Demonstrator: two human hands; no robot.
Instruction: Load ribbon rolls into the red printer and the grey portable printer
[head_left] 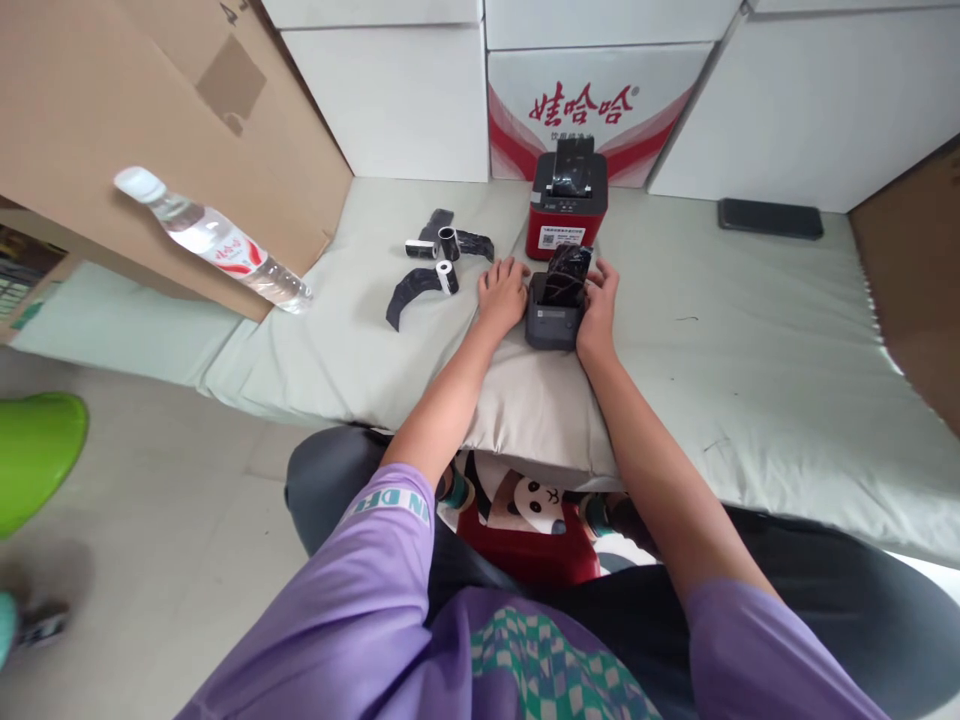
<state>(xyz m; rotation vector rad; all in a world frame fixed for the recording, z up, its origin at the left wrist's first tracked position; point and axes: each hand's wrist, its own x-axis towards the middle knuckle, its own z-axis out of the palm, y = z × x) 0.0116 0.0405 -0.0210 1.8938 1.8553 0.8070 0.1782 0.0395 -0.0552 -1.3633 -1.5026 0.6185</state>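
Dark grey device (553, 328), small and boxy with rounded corners, sits on a pale green cloth (720, 330) directly ahead of the wearer. Pale label on its near face. A glossy black piece (568, 275) stands up from its top, leaning slightly right, streaked with pale reflections; strip or lid, not clear from here.

Right hand (598, 300) at the device's 3 o'clock: fingers bent gently, pointing away from the wearer, laid along the side. Whether it truly grips or only steadies, I cannot tell. Forearm comes in from 5 o'clock.

Left hand (502, 292) between 9 and 10 o'clock, palm down on the cloth, holding nothing visible, fingers slightly spread and pointing toward 12. Edge close beside the device; contact unclear. Forearm comes in from 7.

At 12, just behind: a red-and-black machine (564, 215), another glossy black piece rising from its top.

At 10: three small rolls (448, 244) near one another, dark strips (409, 292) trailing out.

Farther, between 9 and 10: a clear bottle (225, 245), white cap. Between 2 and 3: a black phone (771, 218) lying flat.
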